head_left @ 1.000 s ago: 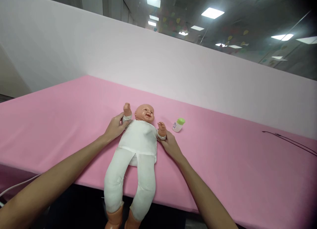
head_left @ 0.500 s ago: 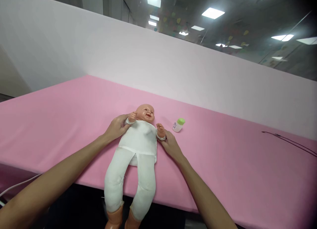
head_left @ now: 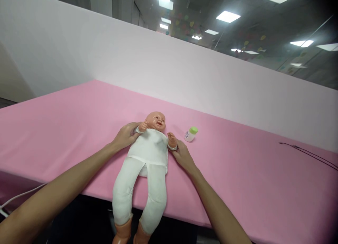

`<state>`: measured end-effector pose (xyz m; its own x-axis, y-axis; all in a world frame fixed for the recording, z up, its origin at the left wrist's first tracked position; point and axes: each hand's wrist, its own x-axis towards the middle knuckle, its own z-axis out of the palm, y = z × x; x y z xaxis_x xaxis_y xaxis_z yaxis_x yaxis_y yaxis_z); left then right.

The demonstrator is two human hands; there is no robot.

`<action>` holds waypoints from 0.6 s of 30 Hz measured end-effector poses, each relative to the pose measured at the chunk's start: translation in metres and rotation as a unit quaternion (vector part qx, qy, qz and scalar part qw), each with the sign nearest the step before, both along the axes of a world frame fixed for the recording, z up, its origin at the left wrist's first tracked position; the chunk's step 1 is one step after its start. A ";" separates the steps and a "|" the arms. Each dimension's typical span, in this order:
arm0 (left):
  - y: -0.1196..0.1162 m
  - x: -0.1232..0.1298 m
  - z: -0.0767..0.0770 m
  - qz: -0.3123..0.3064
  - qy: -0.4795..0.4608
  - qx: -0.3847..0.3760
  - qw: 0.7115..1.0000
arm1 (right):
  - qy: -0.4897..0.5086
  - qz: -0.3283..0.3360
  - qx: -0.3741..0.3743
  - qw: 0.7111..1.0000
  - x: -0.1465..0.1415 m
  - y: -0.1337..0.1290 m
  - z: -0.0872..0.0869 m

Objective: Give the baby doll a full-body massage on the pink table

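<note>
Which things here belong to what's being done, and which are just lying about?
Seem to belong:
- doll, one arm held by the left hand, the other by the right hand
- pink-covered table, under the doll

Seem just lying about:
- green-capped bottle, untouched
- thin black cable
- white cord

A bottle (head_left: 191, 134) sits on pink cloth (head_left: 250, 180); a dark cord (head_left: 296, 146) lies rightward.

A bald baby doll (head_left: 148, 147) of white cloth and glossy tan plastic lies face-up at lower centre, hands raised near its shoulders, legs apart, feet meeting the frame's bottom edge.
</note>
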<state>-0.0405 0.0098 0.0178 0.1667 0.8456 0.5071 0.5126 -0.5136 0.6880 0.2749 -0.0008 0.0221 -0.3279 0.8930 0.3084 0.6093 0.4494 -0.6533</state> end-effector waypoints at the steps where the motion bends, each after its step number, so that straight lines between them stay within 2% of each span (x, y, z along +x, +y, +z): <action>1: 0.000 0.000 0.000 0.002 -0.002 -0.004 1.000 | 0.001 0.003 -0.001 1.000 0.000 0.000 0.000; 9: 0.000 -0.001 0.001 0.002 0.005 -0.011 1.000 | -0.003 -0.007 -0.006 1.000 0.001 0.000 -0.001; 18: -0.001 -0.002 0.004 -0.012 0.030 -0.024 0.999 | -0.001 0.003 -0.021 1.000 -0.001 -0.002 0.006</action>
